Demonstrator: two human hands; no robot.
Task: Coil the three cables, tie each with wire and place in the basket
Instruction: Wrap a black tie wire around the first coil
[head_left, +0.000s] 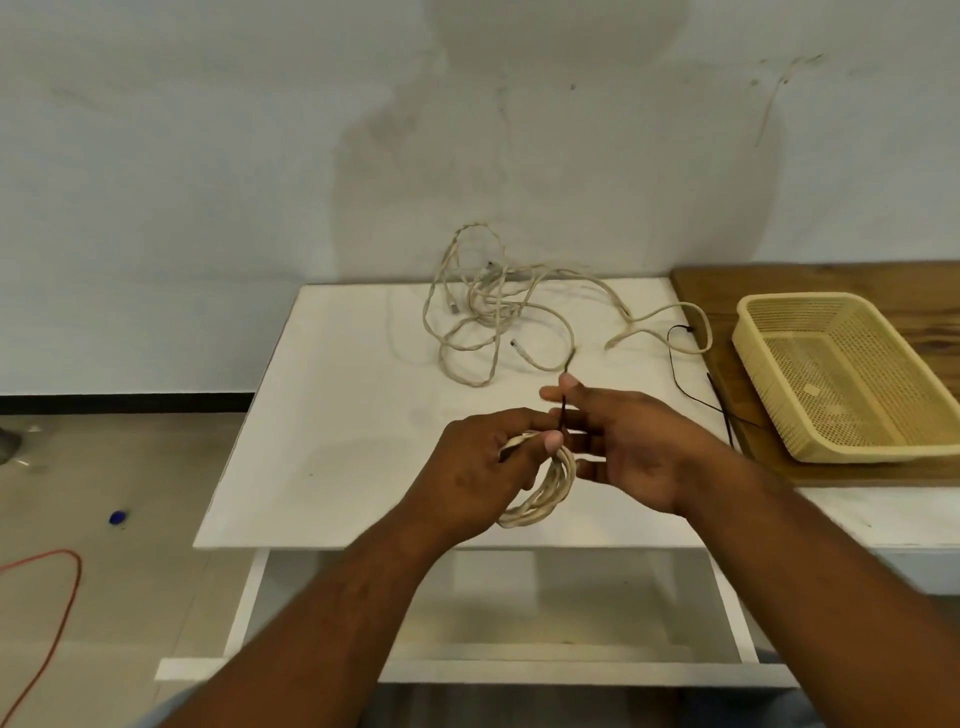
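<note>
Fingers (519, 418) of the left hand (480, 467) are curled round a coiled cable (553, 491). Its loops are gripped at the top under the thumb and hang below, over the white table (322, 415). A thin black wire (563, 410) is pinched upright between the thumb and forefinger of the right hand (641, 449), just beside the left fingertips and against the top of the coil. The other right fingers are held out straight toward the coil. Whether the wire is already passed round the loops cannot be told.

Beyond the fingers, toward the wall, loose cables (483, 317) are seen in a tangle on the table. To the right of the fingers, more black wires (675, 371) are laid across the table's edge and a wooden board (779, 280). Further right on that board the yellow basket (789, 317) is set. Well to the left of the fingers and lower, a red cord (70, 582) is seen on the floor.
</note>
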